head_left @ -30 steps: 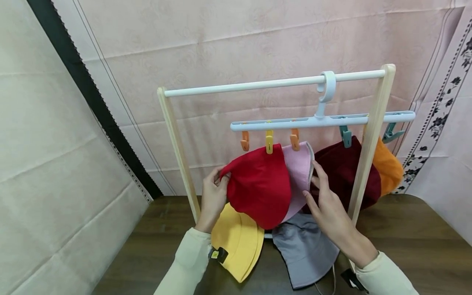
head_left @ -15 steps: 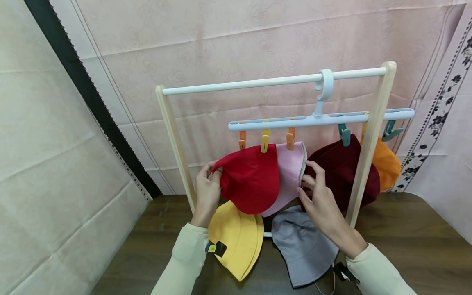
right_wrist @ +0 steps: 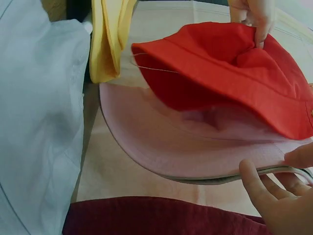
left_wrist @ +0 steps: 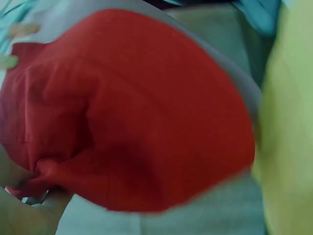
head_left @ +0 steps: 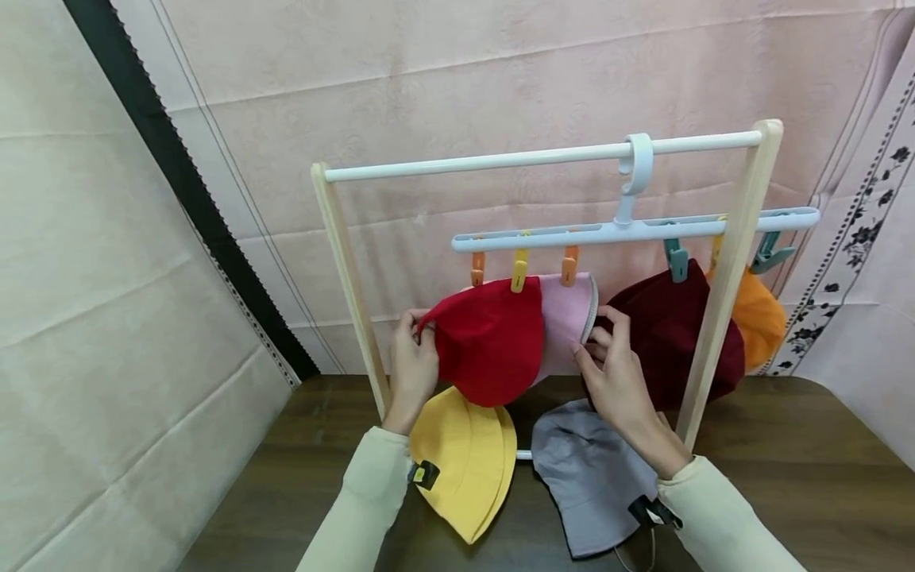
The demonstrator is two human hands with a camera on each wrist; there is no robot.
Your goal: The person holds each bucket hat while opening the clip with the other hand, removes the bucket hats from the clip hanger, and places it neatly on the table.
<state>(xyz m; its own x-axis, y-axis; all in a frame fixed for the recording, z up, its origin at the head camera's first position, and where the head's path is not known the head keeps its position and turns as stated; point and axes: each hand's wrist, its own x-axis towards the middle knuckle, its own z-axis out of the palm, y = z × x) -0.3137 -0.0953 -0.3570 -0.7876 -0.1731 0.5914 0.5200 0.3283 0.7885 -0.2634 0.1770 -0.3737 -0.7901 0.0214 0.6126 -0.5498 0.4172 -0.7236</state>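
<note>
A red bucket hat (head_left: 489,342) hangs from the yellow clip (head_left: 519,272), in front of a pink bucket hat (head_left: 568,310) under an orange clip (head_left: 569,266). My left hand (head_left: 415,369) pinches the red hat's left edge; in the left wrist view the red cloth (left_wrist: 146,112) bunches at the fingers. My right hand (head_left: 618,377) pinches the right brim edge of the pink hat. In the right wrist view, the thumb and fingers meet at that brim (right_wrist: 195,161), and the red hat lies over part of the pink one.
A light blue clip hanger (head_left: 543,237) hangs on a wooden-post rack (head_left: 729,262). To the right hang a maroon hat (head_left: 668,334) and an orange hat (head_left: 758,322). Below, a yellow hat (head_left: 465,461) and a grey hat (head_left: 593,477) stand low over the dark tabletop (head_left: 808,445).
The lower edges of the red and pink hats have risen. My right hand has moved slightly left and up with the pink brim; my left hand keeps hold of the red hat.
</note>
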